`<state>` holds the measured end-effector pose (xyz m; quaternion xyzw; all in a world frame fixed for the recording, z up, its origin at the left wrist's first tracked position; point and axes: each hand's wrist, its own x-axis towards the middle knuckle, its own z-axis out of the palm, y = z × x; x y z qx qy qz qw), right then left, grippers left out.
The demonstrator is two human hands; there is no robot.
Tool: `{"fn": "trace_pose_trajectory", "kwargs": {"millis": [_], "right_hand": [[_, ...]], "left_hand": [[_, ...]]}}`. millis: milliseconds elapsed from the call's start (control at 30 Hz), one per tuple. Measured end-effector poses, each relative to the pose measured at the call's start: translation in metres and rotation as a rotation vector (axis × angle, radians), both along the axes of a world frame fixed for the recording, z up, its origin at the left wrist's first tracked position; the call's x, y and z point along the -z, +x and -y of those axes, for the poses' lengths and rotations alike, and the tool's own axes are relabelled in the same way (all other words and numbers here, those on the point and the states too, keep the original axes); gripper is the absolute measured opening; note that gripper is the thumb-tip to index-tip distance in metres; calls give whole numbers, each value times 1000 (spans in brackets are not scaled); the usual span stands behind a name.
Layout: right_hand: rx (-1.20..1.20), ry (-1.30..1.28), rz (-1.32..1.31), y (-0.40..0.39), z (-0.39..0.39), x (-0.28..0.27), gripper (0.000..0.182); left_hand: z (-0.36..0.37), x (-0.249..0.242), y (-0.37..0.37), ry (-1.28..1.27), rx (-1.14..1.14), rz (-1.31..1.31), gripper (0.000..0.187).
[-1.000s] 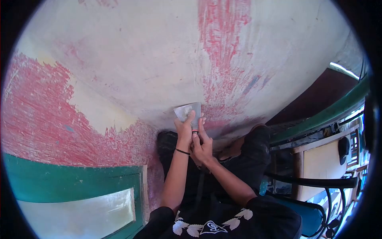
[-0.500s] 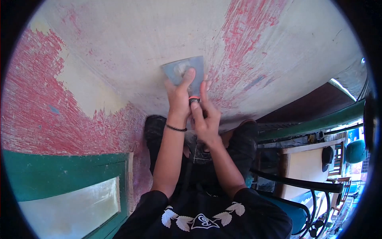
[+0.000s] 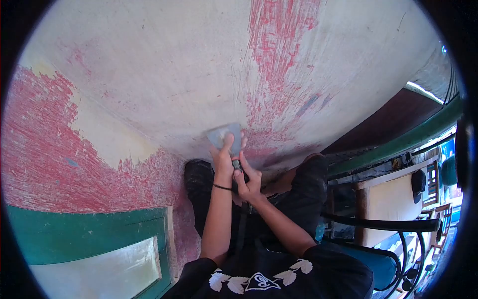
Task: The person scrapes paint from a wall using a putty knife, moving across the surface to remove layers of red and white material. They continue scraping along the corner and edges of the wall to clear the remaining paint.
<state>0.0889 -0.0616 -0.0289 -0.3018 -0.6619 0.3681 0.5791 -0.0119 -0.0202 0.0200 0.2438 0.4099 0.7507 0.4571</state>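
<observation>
A scraper (image 3: 216,135) with a wide grey metal blade lies close against the wall (image 3: 174,89), which shows whitish paint and scratched red patches. My left hand (image 3: 222,162), with a dark bracelet at the wrist, is closed on the scraper, its thumb laid along the blade. Wrapped round the dark handle (image 3: 236,163) below is my right hand (image 3: 250,183), fingers pointing up beside the blade. Whether the blade's edge touches the wall cannot be made out.
A green frame with a pale panel (image 3: 89,236) is at lower left. My dark-trousered knees (image 3: 308,184) are spread close to the wall. To the right are a green beam (image 3: 393,139), a chair with a black armrest (image 3: 383,222) and a table (image 3: 388,204) bearing a dark cap (image 3: 418,185).
Both hands have drawn the scraper down the wall, nearer to my body, with the grip kept. The view has tilted slightly, so the red streaks sit further left.
</observation>
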Motion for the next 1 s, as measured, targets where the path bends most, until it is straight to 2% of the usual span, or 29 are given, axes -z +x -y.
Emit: {"fn": "trace_pose_trajectory", "kwargs": {"millis": [67, 133, 233, 333, 400, 467, 533, 567, 667, 800, 867, 933, 1000], "right_hand": [[-19, 6, -24, -1, -16, -39, 51], [-40, 2, -53, -1, -26, -78, 51], [-56, -7, -83, 2, -25, -106, 51], [-21, 24, -73, 3, -22, -90, 51], [22, 42, -63, 3, -14, -53, 51], [2, -59, 2, 9, -2, -10, 51], [-13, -110, 15, 14, 3, 3, 51], [9, -78, 2, 12, 2, 8, 51], [28, 11, -37, 8, -5, -24, 51], [-47, 39, -54, 13, -31, -105, 51], [-85, 11, -49, 16, -32, -127, 51], [-80, 23, -71, 16, -28, -129, 51], [-56, 51, -119, 11, -26, -116, 51]], "left_hand": [[-12, -43, -4, 119, 49, -63, 29], [-19, -96, 2, 146, 6, -86, 30], [-20, -131, 7, 129, -25, -105, 30], [-14, -100, 6, 63, -20, -75, 31], [-10, -52, 5, 19, 2, -62, 31], [-6, -9, 8, -56, -7, -27, 32], [-1, 7, 17, -153, -49, 23, 32], [-4, 13, 14, -120, -24, 25, 32], [-7, -14, 7, -12, 15, 25, 32], [-23, -107, 10, 124, -1, -43, 31], [-23, -141, 17, 116, -52, -82, 31], [-22, -146, 19, 104, -74, -109, 32], [-19, -124, 15, 80, -57, -112, 32]]}}
